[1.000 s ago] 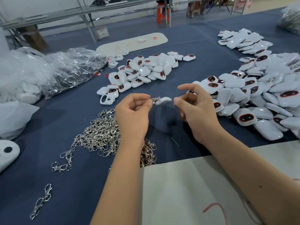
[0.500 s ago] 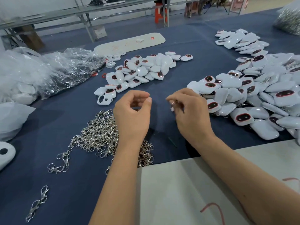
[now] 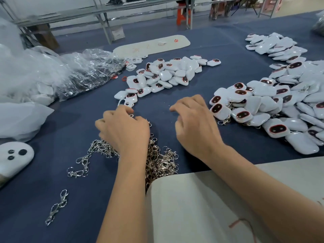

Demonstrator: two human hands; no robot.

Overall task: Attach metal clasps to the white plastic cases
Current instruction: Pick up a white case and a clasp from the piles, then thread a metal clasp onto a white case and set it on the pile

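Observation:
My left hand (image 3: 122,130) reaches down onto a heap of silver metal clasps (image 3: 157,160), fingers curled into it; its fingertips are hidden, so a grip cannot be made out. My right hand (image 3: 194,123) hovers just right of it over the blue cloth, fingers loosely curled and holding nothing. A pile of white plastic cases (image 3: 166,74) with dark red-rimmed openings lies beyond the hands. A larger pile of cases (image 3: 263,102) spreads to the right, some with clasps on them, and the nearest clasped case (image 3: 220,113) sits beside my right hand.
A clear plastic bag (image 3: 87,71) and white bags (image 3: 19,118) crowd the left. A white board (image 3: 201,207) lies at the front under my forearms. Two loose clasps (image 3: 57,206) lie front left. An oval white board (image 3: 152,45) and another case pile (image 3: 273,46) sit farther back.
Both hands held a case and clasp together a second ago. The case is gone from them now. My left hand dropped onto the clasp heap and my right hand opened.

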